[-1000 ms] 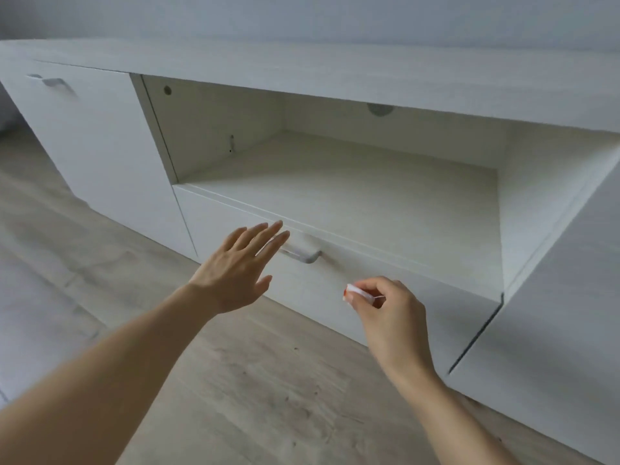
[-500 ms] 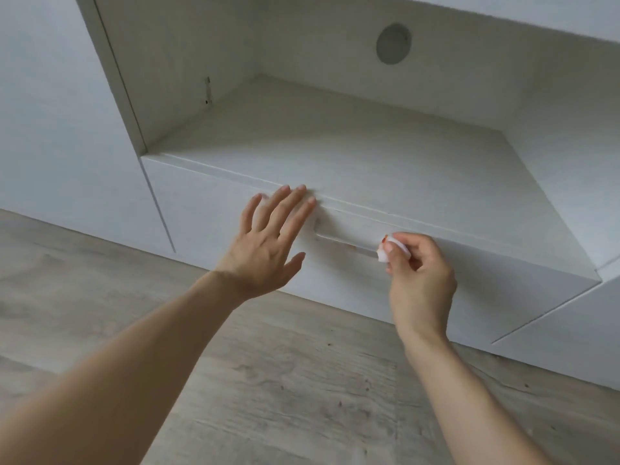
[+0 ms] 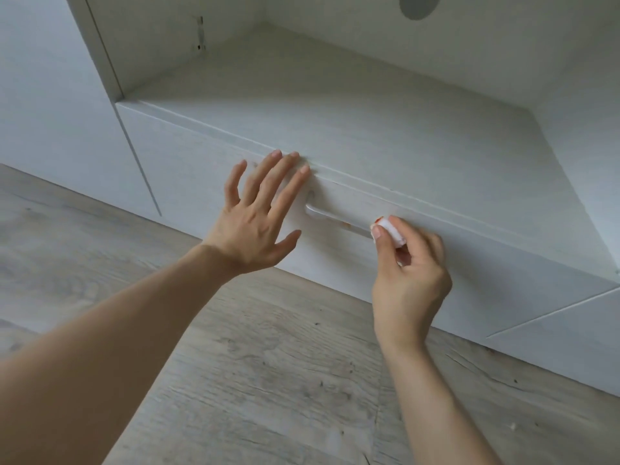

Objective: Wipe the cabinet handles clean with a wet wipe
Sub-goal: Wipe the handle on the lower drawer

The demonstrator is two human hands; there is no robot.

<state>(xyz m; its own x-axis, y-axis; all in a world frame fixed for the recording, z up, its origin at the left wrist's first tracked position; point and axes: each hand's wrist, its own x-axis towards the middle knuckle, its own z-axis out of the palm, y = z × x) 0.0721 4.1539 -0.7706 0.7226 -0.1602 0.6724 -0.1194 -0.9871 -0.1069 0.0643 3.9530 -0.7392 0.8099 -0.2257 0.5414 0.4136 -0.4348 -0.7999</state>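
A pale bar handle (image 3: 332,219) runs across the white drawer front (image 3: 201,169) of a low cabinet, with a small orange smear near its middle. My right hand (image 3: 407,273) pinches a folded white wet wipe (image 3: 392,231), stained orange at its tip, against the handle's right end. My left hand (image 3: 258,216) lies flat with fingers spread on the drawer front, just left of the handle, and holds nothing.
Above the drawer is an open shelf compartment (image 3: 335,105) with a round cable hole (image 3: 419,5) in its back wall. A closed cabinet door (image 3: 43,95) stands at the left, another panel (image 3: 570,330) at the lower right. Wood-look floor (image 3: 268,380) lies below.
The view has drawn closer and tilted down to the drawer. My left hand came flat onto the drawer front. My right hand brought the wipe up to the handle's right end.
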